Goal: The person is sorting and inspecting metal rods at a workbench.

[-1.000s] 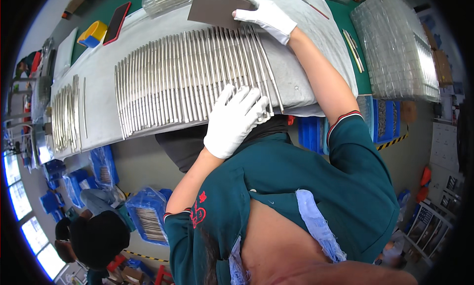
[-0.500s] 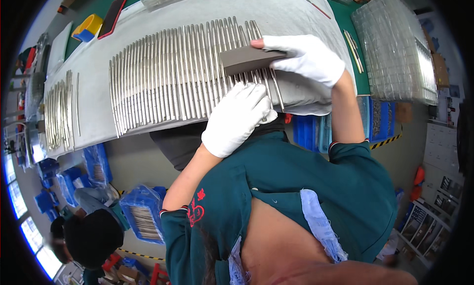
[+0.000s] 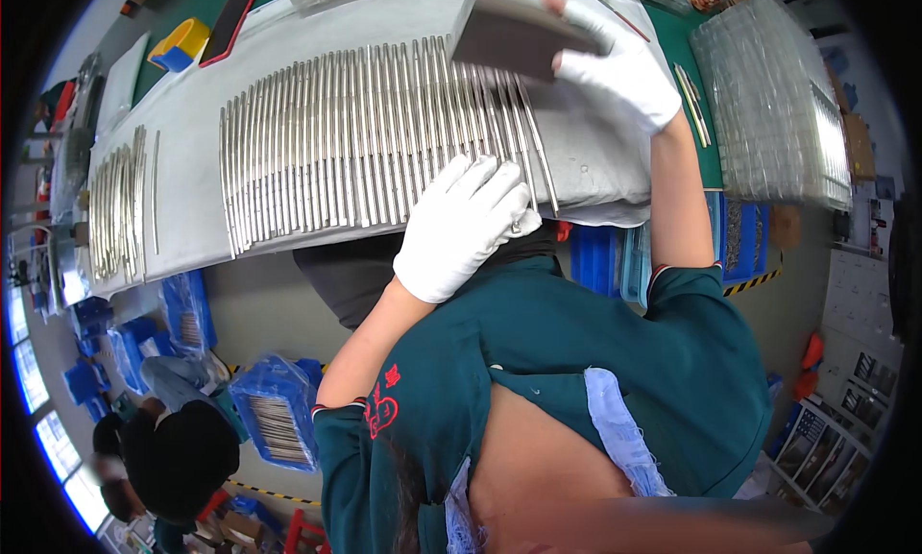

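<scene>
A long row of thin silvery metal rods (image 3: pixel 327 141) lies side by side on the white table cloth (image 3: pixel 591 165). My left hand (image 3: pixel 459 229), in a white glove, curls its fingers over the near ends of several rods toward the row's right side. Part of its grip is hidden. My right hand (image 3: pixel 629 79), in a white glove with bare fingertips showing, grips a grey-brown rectangular block (image 3: pixel 523 34). The block is tilted and blurred, raised over the far ends of the rods at the right.
A smaller bunch of rods (image 3: pixel 117 213) lies at the table's left end. A yellow and blue tape roll (image 3: pixel 181 45) and a red-edged phone (image 3: pixel 230 24) sit far left. Stacked clear plastic trays (image 3: pixel 768 103) stand at right. Another person (image 3: pixel 182 453) is at lower left by blue crates (image 3: pixel 277 415).
My right hand has lifted the block from across the rods' middle and carried it away toward the far side. My left hand stays at the rods' near ends.
</scene>
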Demonstrator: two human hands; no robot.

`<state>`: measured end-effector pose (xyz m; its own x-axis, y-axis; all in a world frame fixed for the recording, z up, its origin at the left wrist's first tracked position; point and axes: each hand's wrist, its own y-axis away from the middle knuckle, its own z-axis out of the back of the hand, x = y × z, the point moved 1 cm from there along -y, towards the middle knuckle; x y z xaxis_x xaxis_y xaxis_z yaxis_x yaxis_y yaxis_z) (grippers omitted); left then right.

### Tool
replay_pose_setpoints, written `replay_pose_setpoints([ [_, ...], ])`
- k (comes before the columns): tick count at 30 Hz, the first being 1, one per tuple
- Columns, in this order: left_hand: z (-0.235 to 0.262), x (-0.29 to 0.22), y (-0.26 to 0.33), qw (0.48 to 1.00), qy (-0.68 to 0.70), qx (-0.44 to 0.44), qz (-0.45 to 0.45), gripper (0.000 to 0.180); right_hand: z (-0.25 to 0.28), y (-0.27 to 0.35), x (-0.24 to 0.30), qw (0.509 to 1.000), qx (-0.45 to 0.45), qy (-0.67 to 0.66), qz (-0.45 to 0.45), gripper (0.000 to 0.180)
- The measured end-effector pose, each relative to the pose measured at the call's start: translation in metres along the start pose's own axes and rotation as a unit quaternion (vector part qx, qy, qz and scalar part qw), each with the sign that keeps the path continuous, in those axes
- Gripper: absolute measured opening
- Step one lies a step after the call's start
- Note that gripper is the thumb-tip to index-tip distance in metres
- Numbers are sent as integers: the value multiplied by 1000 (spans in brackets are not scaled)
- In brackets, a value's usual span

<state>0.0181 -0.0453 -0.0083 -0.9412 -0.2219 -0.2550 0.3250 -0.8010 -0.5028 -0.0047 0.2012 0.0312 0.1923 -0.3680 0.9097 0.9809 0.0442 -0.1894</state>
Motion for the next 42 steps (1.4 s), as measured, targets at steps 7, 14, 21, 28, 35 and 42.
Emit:
replay_pose_setpoints([
  [7, -7, 2, 11, 998, -36, 47, 0, 33, -24, -67, 26, 967, -3, 255, -26, 68],
  [14, -4, 3, 9, 997, -13, 81, -10, 47, -28, -88, 24, 940, 57, 335, -23, 59],
  [21, -8, 9, 7, 998, 6, 55, -25, 43, -28, -89, 7, 984, 67, 154, -54, 55],
  [28, -21, -7, -18, 992, 73, 73, -72, 42, -33, -87, -7, 991, 76, -63, -87, 51],
  [35, -30, -5, -15, 992, 65, 76, -77, 37, -24, -85, -14, 987, 37, 156, 11, 52],
  [42, -28, -1, -11, 996, 76, 22, -43, 30, -29, -69, 28, 975, 22, 220, -25, 56],
])
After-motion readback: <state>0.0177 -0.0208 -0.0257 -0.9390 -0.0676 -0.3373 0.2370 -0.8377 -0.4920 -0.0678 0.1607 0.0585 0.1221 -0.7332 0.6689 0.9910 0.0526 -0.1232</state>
